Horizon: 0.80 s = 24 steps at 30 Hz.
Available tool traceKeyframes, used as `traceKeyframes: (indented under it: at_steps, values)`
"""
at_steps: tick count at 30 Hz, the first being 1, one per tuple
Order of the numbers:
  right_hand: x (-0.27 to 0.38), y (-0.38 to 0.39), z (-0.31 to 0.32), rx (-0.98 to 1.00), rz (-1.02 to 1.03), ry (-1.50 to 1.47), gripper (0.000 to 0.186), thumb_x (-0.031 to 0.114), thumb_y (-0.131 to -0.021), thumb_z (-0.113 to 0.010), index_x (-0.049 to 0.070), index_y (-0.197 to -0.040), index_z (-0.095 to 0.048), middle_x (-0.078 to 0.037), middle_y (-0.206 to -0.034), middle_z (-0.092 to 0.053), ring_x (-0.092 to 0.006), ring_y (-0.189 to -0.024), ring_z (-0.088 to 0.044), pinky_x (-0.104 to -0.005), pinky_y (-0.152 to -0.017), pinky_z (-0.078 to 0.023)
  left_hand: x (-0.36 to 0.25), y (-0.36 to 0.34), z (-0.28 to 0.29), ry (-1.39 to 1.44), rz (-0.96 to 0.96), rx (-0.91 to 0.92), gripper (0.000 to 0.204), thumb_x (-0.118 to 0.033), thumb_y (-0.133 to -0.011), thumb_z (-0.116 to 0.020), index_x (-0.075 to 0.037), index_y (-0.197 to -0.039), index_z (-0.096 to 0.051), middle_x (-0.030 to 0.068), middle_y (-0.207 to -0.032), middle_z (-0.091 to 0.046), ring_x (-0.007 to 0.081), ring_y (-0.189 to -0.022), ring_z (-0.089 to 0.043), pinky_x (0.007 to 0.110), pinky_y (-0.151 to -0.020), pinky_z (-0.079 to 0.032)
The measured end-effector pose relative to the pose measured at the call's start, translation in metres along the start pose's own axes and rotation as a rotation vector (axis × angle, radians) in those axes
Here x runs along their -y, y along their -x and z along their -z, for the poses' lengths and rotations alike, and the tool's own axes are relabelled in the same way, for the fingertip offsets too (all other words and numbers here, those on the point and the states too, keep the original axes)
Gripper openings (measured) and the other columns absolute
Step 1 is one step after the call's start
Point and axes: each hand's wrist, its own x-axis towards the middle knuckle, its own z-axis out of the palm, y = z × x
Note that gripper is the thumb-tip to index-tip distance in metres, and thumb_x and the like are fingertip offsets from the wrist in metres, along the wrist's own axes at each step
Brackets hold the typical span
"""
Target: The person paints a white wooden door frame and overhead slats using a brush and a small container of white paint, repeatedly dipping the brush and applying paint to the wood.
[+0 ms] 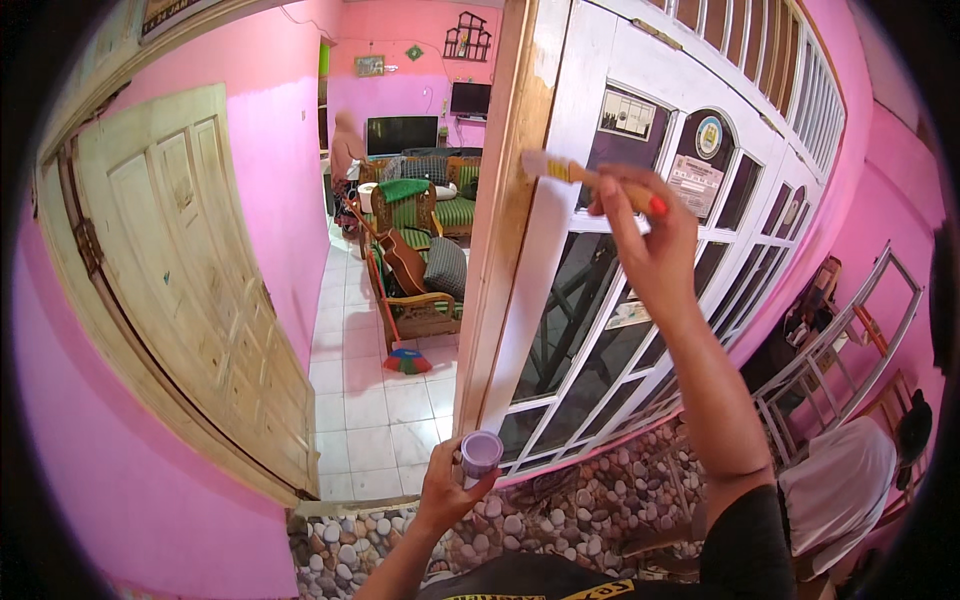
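Observation:
My right hand (645, 215) grips a wooden-handled paintbrush (570, 172), its pale, paint-coated bristles at the edge of the doorpost (510, 270). The post is bare wood on the doorway side and white beside the glazed panels. White panelled woodwork with dark glass (632, 140) rises just to the right, behind the brush. Low at the foot of the post, my left hand (450, 480) holds a small cup (481, 452) of pale lilac paint upright.
An open cream door (160, 240) lines the left. Through the doorway are sofas (450, 212), a guitar (400, 262), a broom (405, 360) and a blurred person (345, 170). A metal stepladder (868, 320) and cloth-draped object (830, 490) stand right, on pebble-patterned flooring (360, 530).

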Motion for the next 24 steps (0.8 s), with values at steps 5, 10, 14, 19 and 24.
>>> traceKeyframes:
  at_steps: [5, 10, 14, 19, 24]
  values:
    - [0.006, -0.073, 0.011, -0.123, 0.244, -0.002, 0.020, 0.013, -0.099, -0.066, -0.003, -0.111, -0.068, -0.011, -0.087, -0.074, -0.0115, -0.077, -0.071, -0.0248, -0.068, -0.057, 0.000, 0.010, 0.002, 0.020, 0.018, 0.003, 0.064, -0.022, -0.074, -0.089, -0.002, -0.126, -0.058, 0.0115, -0.112, -0.064, 0.0233, -0.101, -0.060, 0.034, -0.087, -0.047]
    - [0.018, -0.089, 0.017, -0.165, 0.481, 0.372, 0.023, 0.015, -0.099, -0.067, 0.002, -0.118, -0.068, -0.009, -0.093, -0.073, -0.0138, -0.083, -0.071, -0.0267, -0.074, -0.055, 0.000, 0.017, 0.003, 0.025, 0.061, 0.028, 0.065, -0.022, -0.074, -0.090, -0.002, -0.126, -0.058, 0.0116, -0.112, -0.064, 0.0230, -0.101, -0.061, 0.034, -0.087, -0.047]
    - [-0.003, -0.031, 0.007, 0.101, 0.610, 0.510, 0.023, 0.000, -0.086, -0.070, 0.005, -0.109, -0.068, -0.013, -0.106, -0.068, -0.0329, -0.096, -0.066, -0.0407, -0.080, -0.057, 0.010, 0.026, 0.000, 0.033, 0.067, 0.035, 0.066, -0.024, -0.073, -0.091, -0.002, -0.126, -0.058, 0.0118, -0.113, -0.063, 0.0229, -0.102, -0.061, 0.034, -0.088, -0.047]
    - [0.002, 0.055, -0.007, 0.390, 0.486, 0.430, 0.032, 0.002, -0.085, -0.072, 0.001, -0.116, -0.066, -0.014, -0.100, -0.065, -0.0339, -0.091, -0.065, -0.0418, -0.079, -0.055, 0.005, 0.031, 0.002, 0.100, 0.140, 0.057, 0.070, -0.025, -0.073, -0.092, -0.002, -0.129, -0.055, 0.0119, -0.117, -0.062, 0.0233, -0.106, -0.061, 0.034, -0.091, -0.048]
    - [0.010, 0.032, -0.001, 0.422, 0.373, 0.375, 0.028, 0.004, -0.087, -0.071, 0.003, -0.114, -0.067, -0.014, -0.096, -0.065, -0.0334, -0.089, -0.067, -0.0404, -0.078, -0.055, 0.008, 0.033, 0.003, 0.060, 0.132, 0.090, 0.071, -0.026, -0.073, -0.092, -0.002, -0.129, -0.055, 0.0124, -0.117, -0.062, 0.0234, -0.106, -0.061, 0.034, -0.091, -0.048]
